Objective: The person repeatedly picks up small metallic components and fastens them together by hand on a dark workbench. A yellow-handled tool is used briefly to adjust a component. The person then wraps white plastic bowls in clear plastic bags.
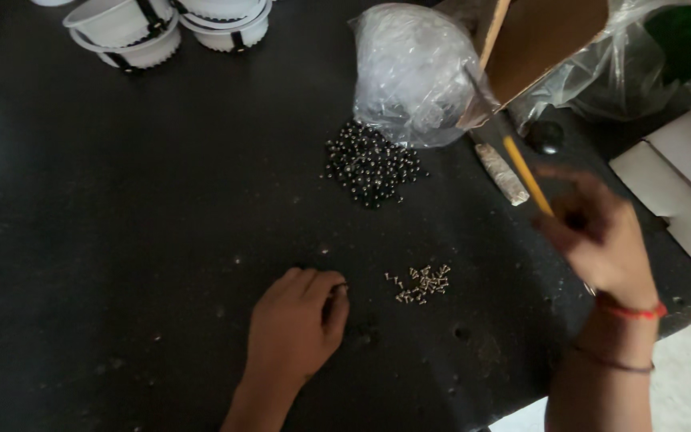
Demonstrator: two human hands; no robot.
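Across the far left corner of the black table stand several white plastic cups with dark bands, stacked and well apart from both hands. Nearer the front, left of centre, the left hand lies palm down on the table with its fingers curled under, the fingertips drawn together as if pinching something very small; what it pinches is too small to tell. Just to the right of that hand, near but not touching, lies a loose heap of small silvery screws, so the left hand is clearly the nearer of the two to them. Farther back, above the screws, a wider scatter of dark shiny beads sits at the foot of a crumpled clear plastic bag. Right of the bag a brown cardboard piece leans over more clear wrap. A short pale stick-like thing lies on the table beside it. On the right, the right hand, raised off the table and a little blurred, grips a yellow pencil-like stick whose long axis runs up and to the left, away from the screws. White cardboard boxes sit at the far right edge.
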